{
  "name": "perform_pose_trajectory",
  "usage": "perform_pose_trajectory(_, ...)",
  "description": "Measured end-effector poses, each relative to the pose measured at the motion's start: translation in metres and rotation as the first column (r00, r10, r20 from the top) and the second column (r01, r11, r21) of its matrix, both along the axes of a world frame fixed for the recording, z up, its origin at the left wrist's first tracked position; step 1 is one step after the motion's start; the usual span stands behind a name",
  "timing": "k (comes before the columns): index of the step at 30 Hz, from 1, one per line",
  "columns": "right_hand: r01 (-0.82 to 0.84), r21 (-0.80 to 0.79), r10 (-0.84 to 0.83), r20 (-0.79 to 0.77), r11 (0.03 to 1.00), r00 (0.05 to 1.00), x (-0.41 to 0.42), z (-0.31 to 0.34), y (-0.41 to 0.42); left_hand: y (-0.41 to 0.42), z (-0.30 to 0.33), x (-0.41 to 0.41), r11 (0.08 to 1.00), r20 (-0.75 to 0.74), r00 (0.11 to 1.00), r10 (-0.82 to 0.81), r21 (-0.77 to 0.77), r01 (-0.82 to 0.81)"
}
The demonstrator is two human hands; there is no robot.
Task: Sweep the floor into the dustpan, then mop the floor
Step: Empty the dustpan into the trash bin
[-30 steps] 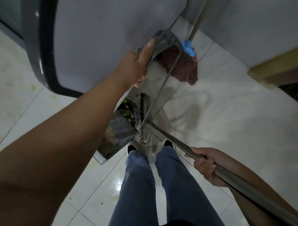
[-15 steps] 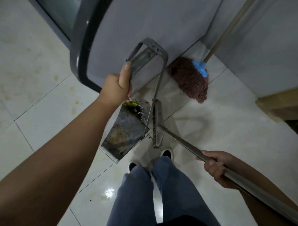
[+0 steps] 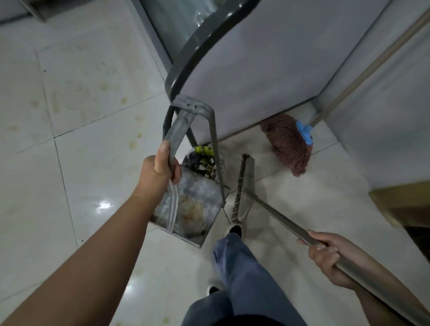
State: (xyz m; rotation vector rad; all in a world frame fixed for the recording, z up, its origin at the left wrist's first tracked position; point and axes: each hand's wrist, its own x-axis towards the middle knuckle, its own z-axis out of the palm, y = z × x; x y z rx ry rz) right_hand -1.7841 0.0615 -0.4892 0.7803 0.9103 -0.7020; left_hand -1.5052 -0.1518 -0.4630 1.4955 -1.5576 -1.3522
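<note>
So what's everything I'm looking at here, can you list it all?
dustpan: one, grey metal with a tall handle, litter inside, on the floor at centre
broom: one, grey head and metal pole, right of the dustpan
mop: one, reddish-brown head with blue clamp, leaning in the corner
appliance: one, light grey with dark trim, behind the dustpan
floor: white tiles, stained in places
legs: two, blue jeans, bottom centre
left hand: grips the dustpan handle
right hand: grips the broom pole
</note>
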Motion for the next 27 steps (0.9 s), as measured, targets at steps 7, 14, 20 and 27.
perform_pose_trajectory(7, -0.072, -0.004, 0.070, -0.144, 0.997, 0.987, 0.003, 0.023, 0.037, 0.097, -0.008, 0.020, 0.965, -0.032, 0.983, 0.180, 0.199, -0.170)
perform_pose_trajectory(14, -0.404, 0.099, 0.412, -0.359, 0.909, 0.838, -0.029, 0.012, 0.015, 0.130, -0.044, -0.016, 0.851, 0.022, 0.978, 0.208, 0.488, -0.192)
perform_pose_trajectory(20, -0.728, 0.219, 0.683, -0.590, 0.649, 0.431, -0.055, -0.048, -0.031, 0.150, -0.087, -0.038, 0.691, 0.265, 0.937, 0.225, 0.634, -0.346)
perform_pose_trajectory(27, -0.847, 0.312, 0.659, -0.750, 0.430, 0.058, -0.072, -0.110, -0.084, 0.165, -0.123, -0.056, 0.628, 0.450, 0.887, 0.100, 0.663, -0.407)
